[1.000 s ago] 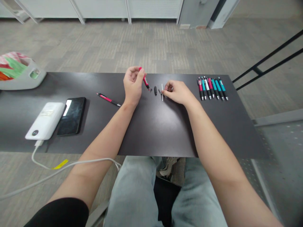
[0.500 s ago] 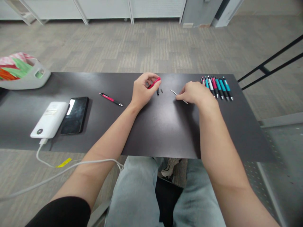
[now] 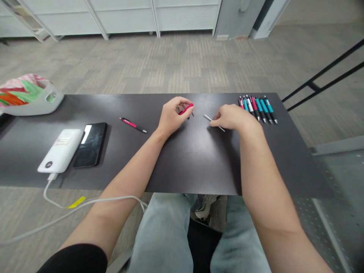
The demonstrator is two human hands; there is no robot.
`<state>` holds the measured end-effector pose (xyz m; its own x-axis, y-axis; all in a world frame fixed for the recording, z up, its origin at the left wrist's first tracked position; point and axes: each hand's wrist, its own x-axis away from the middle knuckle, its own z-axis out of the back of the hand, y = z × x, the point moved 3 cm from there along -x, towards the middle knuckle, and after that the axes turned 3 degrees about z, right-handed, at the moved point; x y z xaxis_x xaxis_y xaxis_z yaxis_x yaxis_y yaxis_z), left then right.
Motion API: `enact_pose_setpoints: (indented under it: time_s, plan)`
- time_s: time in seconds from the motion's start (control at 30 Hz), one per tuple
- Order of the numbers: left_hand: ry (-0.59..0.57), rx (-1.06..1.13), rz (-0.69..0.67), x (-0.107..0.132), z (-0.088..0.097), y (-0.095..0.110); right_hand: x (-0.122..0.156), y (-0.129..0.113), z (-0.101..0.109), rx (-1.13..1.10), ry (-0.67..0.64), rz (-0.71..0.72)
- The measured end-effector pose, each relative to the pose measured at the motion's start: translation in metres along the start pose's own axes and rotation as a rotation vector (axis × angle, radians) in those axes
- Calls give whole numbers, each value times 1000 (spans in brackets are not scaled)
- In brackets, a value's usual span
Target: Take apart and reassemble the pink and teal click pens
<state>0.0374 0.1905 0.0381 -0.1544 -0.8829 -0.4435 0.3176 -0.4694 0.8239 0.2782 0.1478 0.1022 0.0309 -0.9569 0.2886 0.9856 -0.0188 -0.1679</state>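
Note:
In the head view my left hand [image 3: 174,115] is closed around a red pen barrel [image 3: 186,109], with its fingers hiding part of it. Small dark pen parts [image 3: 193,114] lie on the table just beyond its fingertips, partly covered. My right hand [image 3: 231,116] pinches a thin silvery pen refill [image 3: 206,117] between thumb and finger; both ends stick out, held low over the table. To the left of my left hand lies a whole red and black pen [image 3: 132,124].
Several pens [image 3: 257,109] lie in a row at the right on the dark table [image 3: 196,163]. On the left are a black phone [image 3: 90,146], a white power bank [image 3: 61,149] with a white cable [image 3: 93,201] crossing my left forearm, and a white basket [image 3: 54,100] of colourful items.
The view has tilted up a little, so everything sits lower. My left hand now covers more of the small dark parts. My right hand still holds the refill in nearly the same place.

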Motion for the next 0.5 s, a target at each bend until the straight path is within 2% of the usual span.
enact_pose_setpoints:
  time_s: [0.1,0.3,0.4,0.5]
  plan:
    - [-15,17,-8,0,0,1,-3,1,1,-207,104,67]
    - [-74,71,-57,3,-4,-1,-26,-1,-4,-919,463,279]
    - [-101,98,-60,4,-7,1,-38,-3,-12,-1097,519,367]
    - [-117,108,-48,4,-8,5,-45,-3,-19,-1138,516,408]
